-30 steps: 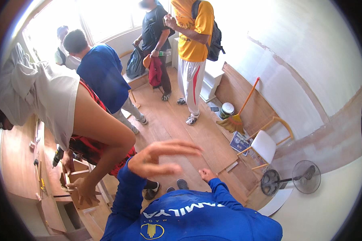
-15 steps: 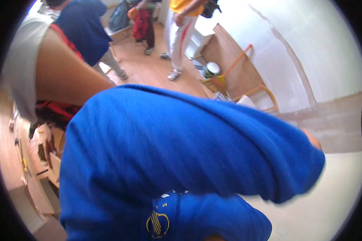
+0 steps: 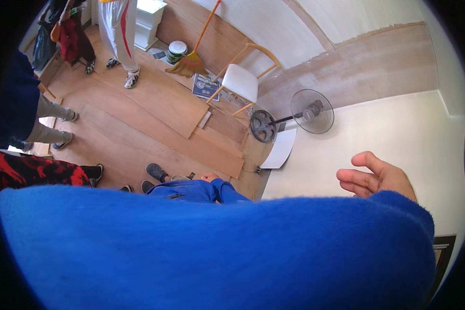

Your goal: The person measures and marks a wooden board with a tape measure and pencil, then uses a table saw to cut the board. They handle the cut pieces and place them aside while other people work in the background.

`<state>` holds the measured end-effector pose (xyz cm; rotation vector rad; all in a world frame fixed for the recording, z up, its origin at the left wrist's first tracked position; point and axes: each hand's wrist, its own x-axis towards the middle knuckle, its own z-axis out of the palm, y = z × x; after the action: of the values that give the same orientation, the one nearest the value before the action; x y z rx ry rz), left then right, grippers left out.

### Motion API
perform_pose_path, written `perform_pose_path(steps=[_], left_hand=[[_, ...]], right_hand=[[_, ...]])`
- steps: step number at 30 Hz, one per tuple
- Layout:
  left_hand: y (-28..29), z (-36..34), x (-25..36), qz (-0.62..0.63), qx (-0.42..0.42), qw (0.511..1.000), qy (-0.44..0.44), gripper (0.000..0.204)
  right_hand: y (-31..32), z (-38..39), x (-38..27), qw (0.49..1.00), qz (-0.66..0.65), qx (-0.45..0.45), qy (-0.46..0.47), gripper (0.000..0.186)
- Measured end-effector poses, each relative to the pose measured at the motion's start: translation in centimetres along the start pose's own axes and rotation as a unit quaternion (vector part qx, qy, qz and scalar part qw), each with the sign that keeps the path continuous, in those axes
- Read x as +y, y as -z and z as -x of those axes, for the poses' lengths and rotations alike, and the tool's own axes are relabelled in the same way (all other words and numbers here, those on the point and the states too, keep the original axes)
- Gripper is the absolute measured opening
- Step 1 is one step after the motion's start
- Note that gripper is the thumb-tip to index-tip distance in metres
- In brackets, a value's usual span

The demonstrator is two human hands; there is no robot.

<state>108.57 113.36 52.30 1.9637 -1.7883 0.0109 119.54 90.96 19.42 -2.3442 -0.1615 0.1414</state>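
A long blue sleeve (image 3: 217,253), very near, stretches across the lower part of the view. It appears to be my left arm, bent across me. From its cuff at the right comes my left hand (image 3: 380,178), fingers apart and loosely curled, with nothing in them. White wall lies behind it. Beyond the sleeve shows what looks like my own body from above: blue clothing, part of a leg and dark clogs (image 3: 157,171). There my right hand (image 3: 210,177), small and partly covered, is near the waist; its grip is unclear.
Wood panels (image 3: 155,108) lie on the floor. Along the wall are a standing fan (image 3: 312,111), a white-seated chair (image 3: 240,82), a broom (image 3: 191,63) and a bucket (image 3: 177,50). People stand at the left, one in white trousers (image 3: 118,31).
The view has swung, bringing the fan, chair and floor panels into sight. The blue sleeve sits lower and my left hand shows clearly. The bare arm at the left has left the view.
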Motion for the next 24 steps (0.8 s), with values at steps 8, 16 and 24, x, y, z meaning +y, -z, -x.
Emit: perform_pose_path(steps=[8, 16, 24], left_hand=[[0.6, 0.0, 0.2, 0.030, -0.045, 0.998, -0.023, 0.026], [-12.0, 2.9, -11.6, 0.175, -0.068, 0.978, 0.093, 0.041], [-44.6, 38.1, -20.9, 0.296, -0.191, 0.717, 0.602, 0.034]], right_hand=[[-2.5, 1.8, 1.5, 0.999, -0.003, 0.026, -0.030, 0.039], [-21.0, 15.7, 13.3, 0.964, 0.011, -0.146, -0.222, 0.038], [-24.8, 22.5, 20.3, 0.919, -0.003, -0.175, -0.353, 0.036]])
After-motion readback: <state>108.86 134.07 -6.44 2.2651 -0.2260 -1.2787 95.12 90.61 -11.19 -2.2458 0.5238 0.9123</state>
